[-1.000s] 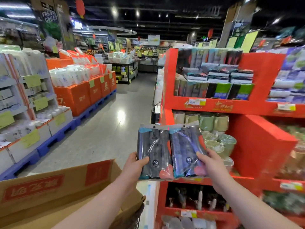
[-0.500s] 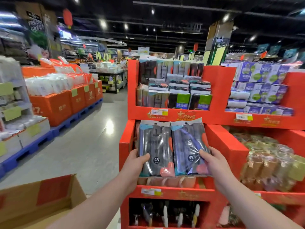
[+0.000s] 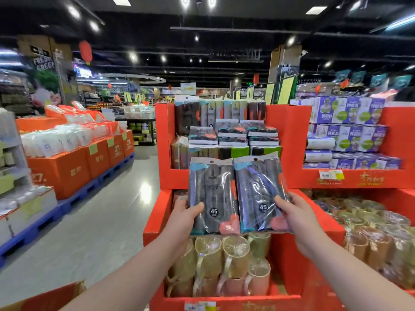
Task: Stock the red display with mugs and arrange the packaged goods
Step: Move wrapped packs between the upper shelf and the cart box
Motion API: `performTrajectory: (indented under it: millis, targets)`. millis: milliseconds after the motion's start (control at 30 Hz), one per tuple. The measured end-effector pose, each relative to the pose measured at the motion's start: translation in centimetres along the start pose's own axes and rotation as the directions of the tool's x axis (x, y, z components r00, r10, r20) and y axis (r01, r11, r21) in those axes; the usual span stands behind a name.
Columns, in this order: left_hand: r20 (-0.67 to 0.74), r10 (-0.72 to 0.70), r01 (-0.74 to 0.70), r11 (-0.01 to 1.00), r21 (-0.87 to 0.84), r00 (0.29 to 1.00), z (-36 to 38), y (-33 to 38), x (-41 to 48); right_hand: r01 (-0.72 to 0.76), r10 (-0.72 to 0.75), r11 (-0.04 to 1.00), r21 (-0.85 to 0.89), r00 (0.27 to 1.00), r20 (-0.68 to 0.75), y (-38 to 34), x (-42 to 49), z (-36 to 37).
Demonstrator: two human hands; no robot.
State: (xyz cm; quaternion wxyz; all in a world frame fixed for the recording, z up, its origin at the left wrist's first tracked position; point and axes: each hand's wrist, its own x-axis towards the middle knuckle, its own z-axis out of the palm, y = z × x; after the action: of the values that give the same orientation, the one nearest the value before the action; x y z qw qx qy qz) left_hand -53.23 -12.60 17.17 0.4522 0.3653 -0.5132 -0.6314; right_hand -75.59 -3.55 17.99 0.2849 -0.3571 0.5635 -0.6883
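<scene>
— What is on the far left?
— Orange boxes [image 3: 60, 171] stand in a row on a blue pallet [image 3: 74, 199], with white bags [image 3: 54, 142] piled on top. A corner of a cardboard box [image 3: 47, 299] shows at the near left edge.

— And the left hand?
— The left hand [image 3: 183, 223] grips a dark packet [image 3: 213, 187] by its lower left edge, with the thumb across the front and the fingers behind. The packet stands upright, is marked 45 and has a pink heart at its bottom corner.

— Is there another one?
— Yes. A second packet [image 3: 258, 185] is just beside it on the right, tilted a little. I cannot tell whether their edges touch or overlap. The right hand [image 3: 298, 221] holds this one by its lower right edge, with the thumb on the front.

— Where are they against the display?
— Both are held up in front of the red display [image 3: 292, 135], covering part of its top shelf's front lip. Behind them on that shelf are stacked packets [image 3: 233, 133] of the same kind. Some are upright at the back and some lie flat.

— And the mugs?
— Wrapped mugs [image 3: 235, 259] fill the lower bin right under the two packets, packed close together.

— And further right?
— Purple and white packs [image 3: 348, 131] fill the upper shelf, with a yellow price tag [image 3: 331, 175] below them. More wrapped mugs [image 3: 379, 239] sit in the right-hand bin.
</scene>
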Motion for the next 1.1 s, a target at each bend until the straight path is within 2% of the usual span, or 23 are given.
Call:
performTrajectory:
  millis: [200, 300, 467, 633, 833, 1100]
  targets:
    - [0.049, 0.020, -0.020, 1.000, -0.005, 0.999, 1.0, 1.5, 7.2, 0.113, -0.113, 0.994, -0.013, 0.991, -0.072, -2.4, 5.1, 1.0]
    - [0.097, 0.051, -0.049, 0.999, -0.017, 0.994, 1.2, 2.9, 11.0, 0.140, -0.137, 0.990, 0.021, 0.985, -0.102, -3.2, 7.7, 2.3]
    - [0.098, 0.089, -0.089, 0.996, -0.005, 0.991, 0.9, 6.3, 15.7, 0.177, -0.171, 0.983, 0.040, 0.978, -0.121, -3.7, 11.8, 4.5]
    - [0.146, 0.196, -0.194, 0.981, -0.029, 0.970, 0.3, 8.4, 20.3, 0.216, -0.210, 0.976, 0.031, 0.969, -0.129, -3.8, 14.4, 6.1]
    - [0.066, 0.274, -0.277, 0.960, 0.044, 0.959, 0.3, 10.2, 24.4, 0.228, -0.224, 0.974, 0.010, 0.965, -0.135, -4.5, 16.5, 6.6]
    - [-0.008, 0.296, -0.292, 0.947, 0.132, 0.955, 1.0, 12.6, 27.6, 0.235, -0.233, 0.972, 0.019, 0.970, -0.071, -6.1, 20.2, 6.4]
